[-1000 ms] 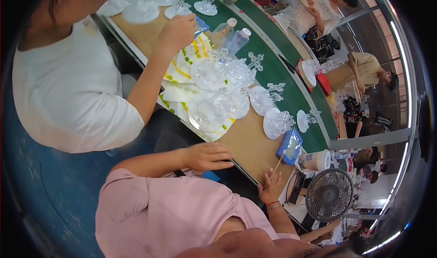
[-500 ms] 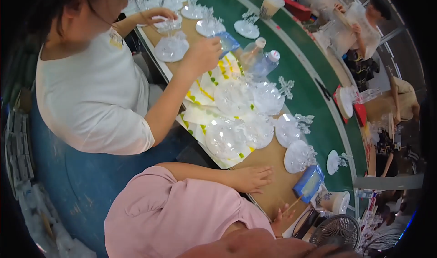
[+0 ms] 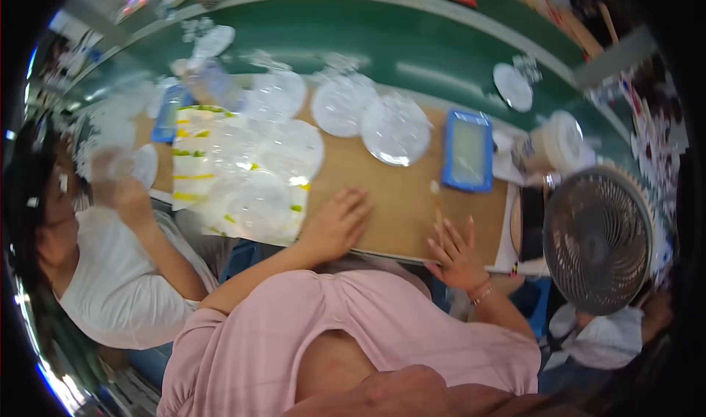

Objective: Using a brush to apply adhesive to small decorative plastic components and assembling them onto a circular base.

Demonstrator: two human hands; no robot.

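My left hand [image 3: 340, 224] lies on the brown board [image 3: 390, 204] with fingers stretched out and nothing in it. At the board's near right edge, my right hand [image 3: 460, 255] has a thin wooden stick with a pale tip [image 3: 435, 196] between its fingers, tip pointing away from me; how firmly it is held is partly hidden. Beyond it rests a blue rectangular tray [image 3: 447, 159] with a pale inside. Clear round discs with upright clear pieces, one a clear disc [image 3: 396, 132], stand behind my left hand. More clear parts cover a white, yellow and green sheet [image 3: 193, 174].
A grey fan [image 3: 599, 240] stands at the right, beside a lidded cup [image 3: 548, 143]. A co-worker in a white top [image 3: 132, 277] works at the left near a second blue tray [image 3: 170, 114]. One more disc [image 3: 512, 87] is on the green surface [image 3: 441, 56].
My view has swung from the left round to the board in front of me. My left hand stays flat on the board, and my right hand is still at the stick.
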